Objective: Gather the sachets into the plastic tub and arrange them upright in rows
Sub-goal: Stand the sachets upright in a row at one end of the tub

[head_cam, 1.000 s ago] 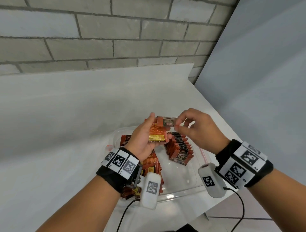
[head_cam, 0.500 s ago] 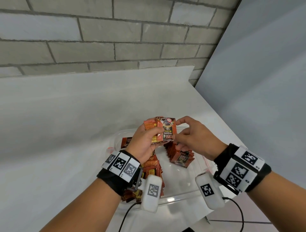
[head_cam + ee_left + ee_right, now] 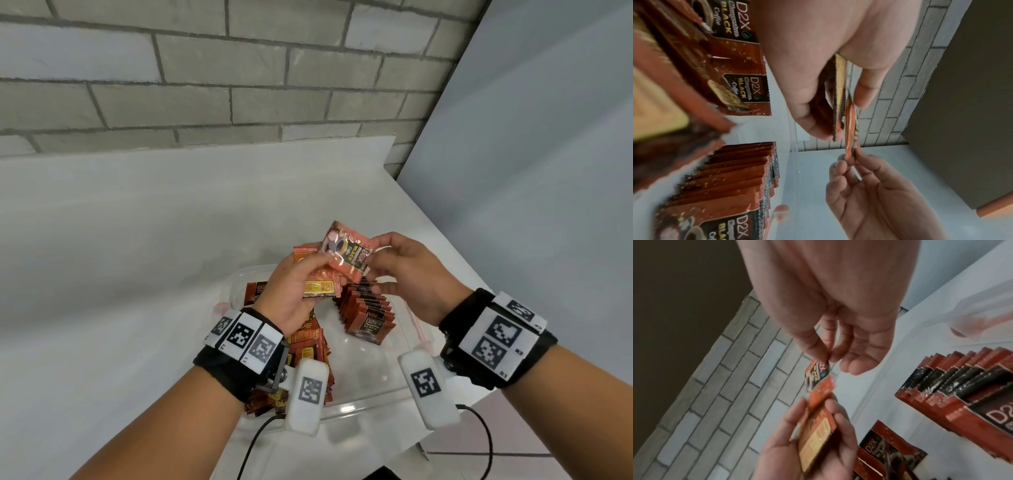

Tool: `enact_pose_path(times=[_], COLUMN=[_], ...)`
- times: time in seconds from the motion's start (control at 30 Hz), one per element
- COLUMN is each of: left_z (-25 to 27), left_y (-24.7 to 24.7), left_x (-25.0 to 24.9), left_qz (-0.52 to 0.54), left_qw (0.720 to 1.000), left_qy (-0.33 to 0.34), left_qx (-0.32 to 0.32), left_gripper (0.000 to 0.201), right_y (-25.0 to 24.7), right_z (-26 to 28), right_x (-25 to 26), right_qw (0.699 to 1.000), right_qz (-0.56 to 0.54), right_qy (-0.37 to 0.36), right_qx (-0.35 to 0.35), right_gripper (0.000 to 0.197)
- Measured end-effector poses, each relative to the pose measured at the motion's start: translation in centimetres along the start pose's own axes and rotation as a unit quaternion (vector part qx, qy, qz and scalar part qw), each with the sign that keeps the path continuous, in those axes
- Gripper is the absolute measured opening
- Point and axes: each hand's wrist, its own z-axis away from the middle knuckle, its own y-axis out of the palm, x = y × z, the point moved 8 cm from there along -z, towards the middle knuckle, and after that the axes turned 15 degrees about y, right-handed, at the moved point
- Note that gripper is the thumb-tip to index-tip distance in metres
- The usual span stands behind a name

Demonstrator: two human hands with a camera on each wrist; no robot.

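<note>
One sachet (image 3: pixel 346 255) has been lifted clear of the small stack (image 3: pixel 317 281) since half a second ago, and is now tilted with its printed face upward. It is pinched at its corner by the right hand (image 3: pixel 407 274); the stack is clamped in the left hand (image 3: pixel 294 291). Both are held above the plastic tub (image 3: pixel 370 370) on the tabletop (image 3: pixel 137 274). An upright row (image 3: pixel 366 311) is already standing inside, so this sachet is probably being readied to be added there.
</note>
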Motion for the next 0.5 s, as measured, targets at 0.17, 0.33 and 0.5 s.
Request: enact_pose_path(times=[0.17, 0.33, 0.5], left_z=[0.2, 0.0, -0.2], left_y=[0.4, -0.2, -1.6], left_x=[0.2, -0.5, -0.6], left_qz=[-0.04, -0.052, -0.035], left_qw=[0.998, 0.999, 0.995], left_qy=[-0.001, 0.016, 0.028], left_qx=[0.04, -0.004, -0.085], left_gripper=[0.019, 0.02, 0.015], right_y=[-0.4, -0.9, -0.8], right_z=[0.1, 0.7, 1.4], right_x=[0.2, 0.9, -0.6], right_qw=[1.0, 0.996, 0.949], right_qz=[0.004, 0.043, 0.299], right_qy=[-0.008, -0.08, -0.101], right_qx=[-0.012, -0.021, 0.005], right_gripper=[0.009, 0.018, 0.025])
